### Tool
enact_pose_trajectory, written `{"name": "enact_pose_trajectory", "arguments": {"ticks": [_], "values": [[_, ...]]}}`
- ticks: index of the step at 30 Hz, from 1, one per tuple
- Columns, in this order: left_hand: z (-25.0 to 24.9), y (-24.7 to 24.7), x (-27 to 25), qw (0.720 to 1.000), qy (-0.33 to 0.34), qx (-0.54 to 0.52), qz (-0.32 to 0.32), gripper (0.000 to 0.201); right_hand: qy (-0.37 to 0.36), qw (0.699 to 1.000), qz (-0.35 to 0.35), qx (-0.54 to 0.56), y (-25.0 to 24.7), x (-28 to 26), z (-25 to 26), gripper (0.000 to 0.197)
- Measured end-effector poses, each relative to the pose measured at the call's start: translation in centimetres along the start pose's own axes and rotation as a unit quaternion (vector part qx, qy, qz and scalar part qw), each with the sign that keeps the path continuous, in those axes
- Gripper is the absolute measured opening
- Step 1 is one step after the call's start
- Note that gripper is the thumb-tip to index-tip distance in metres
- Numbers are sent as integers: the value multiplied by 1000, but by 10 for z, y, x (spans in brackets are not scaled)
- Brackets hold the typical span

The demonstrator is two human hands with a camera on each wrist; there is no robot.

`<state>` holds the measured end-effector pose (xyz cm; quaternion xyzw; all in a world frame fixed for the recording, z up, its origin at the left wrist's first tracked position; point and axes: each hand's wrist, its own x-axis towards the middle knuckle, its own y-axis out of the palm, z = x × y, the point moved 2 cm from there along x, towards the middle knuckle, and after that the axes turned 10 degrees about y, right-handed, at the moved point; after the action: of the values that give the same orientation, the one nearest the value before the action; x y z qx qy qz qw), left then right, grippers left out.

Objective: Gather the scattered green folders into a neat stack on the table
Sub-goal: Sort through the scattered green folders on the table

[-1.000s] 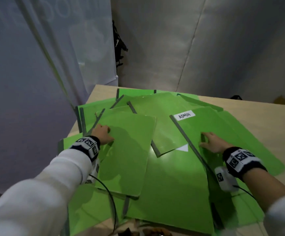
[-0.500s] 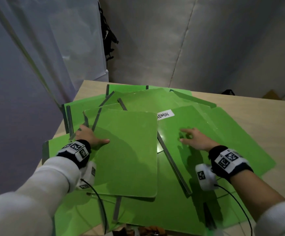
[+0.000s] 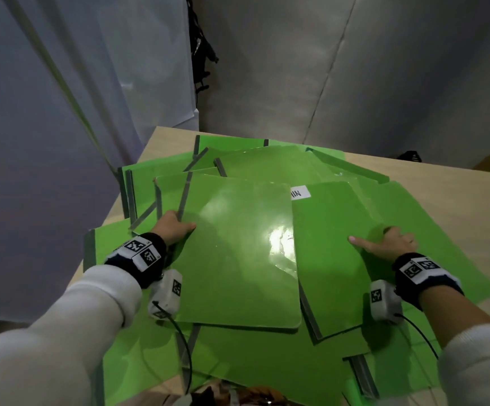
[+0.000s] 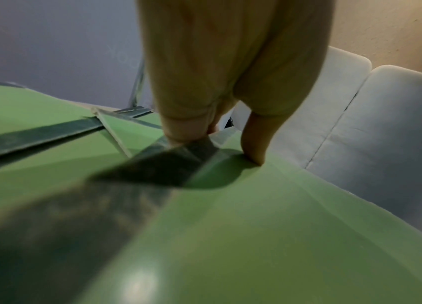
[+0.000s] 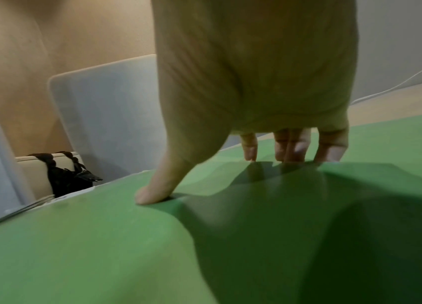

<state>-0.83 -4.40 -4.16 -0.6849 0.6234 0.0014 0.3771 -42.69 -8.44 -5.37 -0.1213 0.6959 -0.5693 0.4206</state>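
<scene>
Several green folders lie overlapping across the wooden table (image 3: 454, 206). My left hand (image 3: 175, 227) grips the grey-spined left edge of the top folder (image 3: 237, 253). In the left wrist view its thumb (image 4: 255, 148) presses on the cover (image 4: 269, 226) and the fingers (image 4: 186, 129) curl round the spine. My right hand (image 3: 384, 241) holds the right edge of the labelled folder (image 3: 331, 253). There the thumb (image 5: 157, 191) lies on top of the cover (image 5: 87, 246) and the fingers (image 5: 290, 148) hook over the edge. The top folder half covers the white label (image 3: 300, 192).
The table's left edge (image 3: 132, 168) drops off beside a grey curtain (image 3: 47, 142). Bare wood shows at the right and back right. Folders overhang the near edge, where a brownish object (image 3: 237, 395) sits. Cables (image 3: 185, 347) trail from both wrist cameras.
The left hand has slid the top folder to the right, over part of the label. The right hand went from resting flat on the labelled folder to gripping its right edge.
</scene>
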Motion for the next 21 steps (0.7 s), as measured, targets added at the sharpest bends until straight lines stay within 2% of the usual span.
{"name": "enact_pose_trajectory", "arguments": {"ticks": [4,9,11,14,18,21], "values": [[-1,5,1,1000,-13,-5,19,48,18,997,12,76,4,-6,2,107],[-3,16,-1,1000,1,-7,24,51,-23,980,45,192,8,-17,15,78],[-4,19,-1,999,7,0,35,54,-41,971,36,231,11,-20,23,59],[-5,20,-1,999,10,-12,40,59,-83,968,99,217,20,-48,42,38],[-7,22,-2,998,10,-30,48,67,-166,967,107,160,30,-80,63,34],[-6,27,-3,998,7,-31,45,74,-209,961,118,140,27,-83,62,30]]}}
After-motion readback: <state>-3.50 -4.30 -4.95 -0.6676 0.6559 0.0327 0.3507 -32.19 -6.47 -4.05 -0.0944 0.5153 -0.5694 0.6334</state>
